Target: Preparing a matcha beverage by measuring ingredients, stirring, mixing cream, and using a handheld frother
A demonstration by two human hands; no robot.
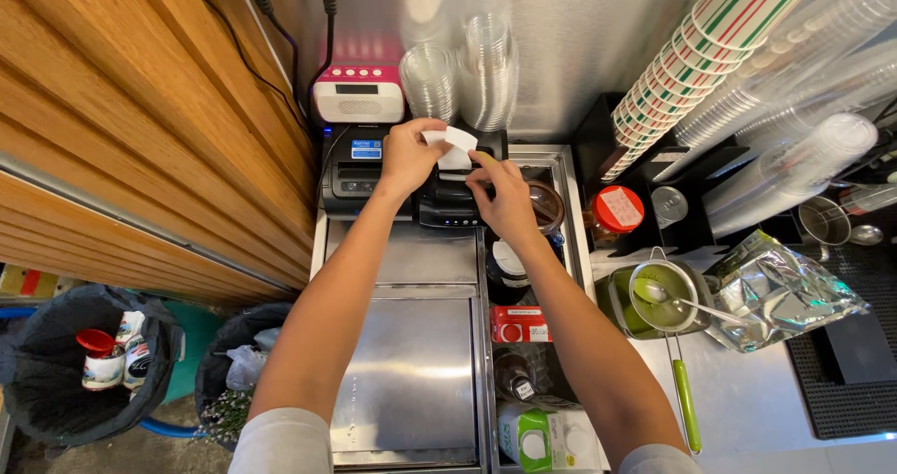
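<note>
Label (455,144), a small white paper slip, sits at the mouth of the black label printer (455,198) at the far end of the steel surface (411,362), held up between both hands. From the head view, the left hand (408,155) has its fingers (432,130) pinching the slip's left upper edge, thumb against forefinger. The right hand (505,198) reaches in from the other side, its fingers (478,161) pressed together on the slip's right lower corner.

The slip's long axis runs roughly left to right across the printer, tilted a little so the left end rides higher; its face turns up toward the camera. Whether its lower edge is free of the printer slot I cannot tell.

To my eye, a clean job here wants a steady hold close to the slot and an even sideways pull, so the paper parts straight and does not crease. Stacked clear cups (462,63) stand just behind, near enough to knock.
</note>
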